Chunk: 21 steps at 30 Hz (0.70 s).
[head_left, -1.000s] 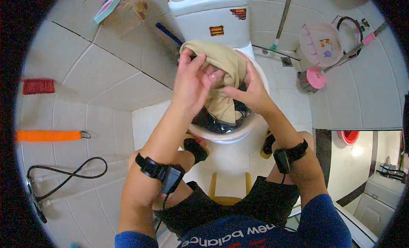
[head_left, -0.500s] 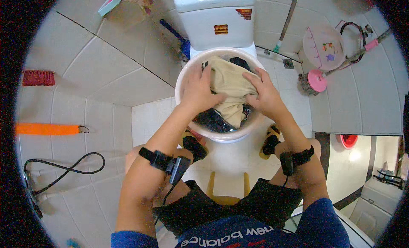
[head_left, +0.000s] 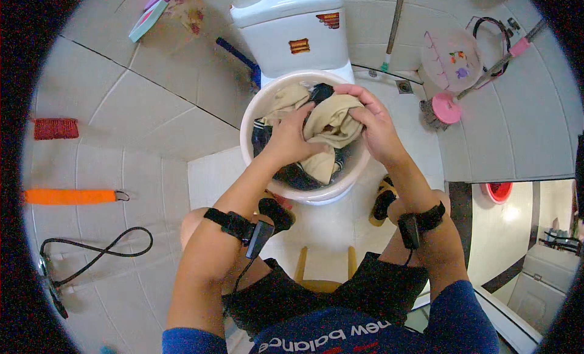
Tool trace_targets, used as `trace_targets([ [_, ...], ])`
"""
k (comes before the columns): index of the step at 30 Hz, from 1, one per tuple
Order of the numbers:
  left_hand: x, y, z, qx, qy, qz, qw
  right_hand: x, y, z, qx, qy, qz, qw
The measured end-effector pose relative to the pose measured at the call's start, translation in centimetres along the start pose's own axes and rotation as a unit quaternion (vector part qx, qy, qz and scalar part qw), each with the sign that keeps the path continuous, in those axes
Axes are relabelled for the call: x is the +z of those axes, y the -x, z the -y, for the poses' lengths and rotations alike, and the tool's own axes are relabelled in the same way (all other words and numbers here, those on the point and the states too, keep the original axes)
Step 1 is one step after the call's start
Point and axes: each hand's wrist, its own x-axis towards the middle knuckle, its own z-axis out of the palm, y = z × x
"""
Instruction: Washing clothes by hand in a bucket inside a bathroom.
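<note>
A wide pale basin [head_left: 246, 135] stands between my feet, with wet clothes in it. On top lies a beige garment [head_left: 334, 114], bunched and folded over itself. My left hand [head_left: 291, 141] grips its left side, the cloth lying between thumb and fingers. At the right rim my right hand [head_left: 378, 126] pinches a raised fold of the same garment. Dark clothes [head_left: 263, 135] with white stripes lie beneath, partly in water. The fingertips of my left hand are partly hidden in the cloth.
Right behind the basin is a white toilet [head_left: 289, 38], a blue-handled tool [head_left: 237, 55] beside it. A pink-topped mop [head_left: 446, 109] and a translucent pink basin [head_left: 456, 62] are at the right wall. A hose [head_left: 140, 247] and red brush [head_left: 56, 129] hang left.
The beige garment, spread flatter before, is now gathered and folded over toward the right. My right hand has closed on its edge, and dark clothes show at the left. The view has shifted slightly.
</note>
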Motion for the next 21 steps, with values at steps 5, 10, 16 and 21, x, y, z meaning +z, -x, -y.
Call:
trace_targets([
  [5, -1.4, -0.1, 0.2, 0.024, -0.033, -0.070, 0.997, -1.0, -0.3, -0.1, 0.012, -0.096, -0.045, 0.994],
  [10, -3.7, 0.2, -3.8, 0.015, -0.053, -0.124, 0.991, -2.8, 0.5, -2.4, 0.054, 0.340, -0.052, 0.937],
  [16, 1.2, 2.4, -1.1, 0.097, -0.220, -0.041, 0.970, -0.5, 2.4, -4.1, -0.088, 0.517, 0.016, 0.851],
  [21, 4.4, 3.8, 0.7, 0.042, -0.272, 0.063, 0.959, -0.6, 3.2, -6.8, -0.108, 0.611, 0.092, 0.779],
])
